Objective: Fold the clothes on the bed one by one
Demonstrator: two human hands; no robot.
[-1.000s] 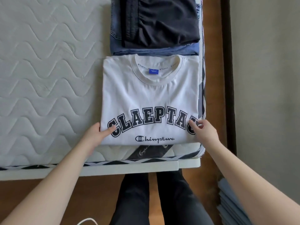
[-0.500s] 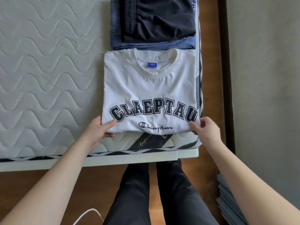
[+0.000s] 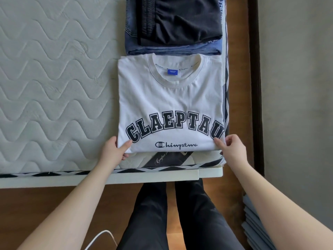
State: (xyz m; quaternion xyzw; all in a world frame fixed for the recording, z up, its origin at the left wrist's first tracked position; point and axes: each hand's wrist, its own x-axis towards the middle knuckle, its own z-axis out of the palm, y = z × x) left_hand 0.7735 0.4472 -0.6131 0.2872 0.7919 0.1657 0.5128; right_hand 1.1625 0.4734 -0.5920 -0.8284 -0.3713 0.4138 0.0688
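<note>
A folded white T-shirt (image 3: 171,103) with dark arched lettering lies on the mattress (image 3: 54,83) near its front right corner, collar pointing away from me. My left hand (image 3: 114,150) pinches its near left corner, thumb on top and fingers underneath. My right hand (image 3: 231,148) pinches the near right corner the same way. Beyond the shirt's collar sits a pile of folded clothes: a dark garment (image 3: 180,18) on top of folded blue denim (image 3: 173,48).
The quilted mattress stretches bare to the left. Its front edge has a black-and-white trim (image 3: 72,173) over a white bed frame (image 3: 210,173). A wooden floor, my dark trousers (image 3: 167,213), a white cable (image 3: 98,239) and stacked grey mats (image 3: 255,226) lie below. A wall stands right.
The T-shirt has slid away from the front edge toward the pile, both hands going with it. My fingers have slipped under its near corners.
</note>
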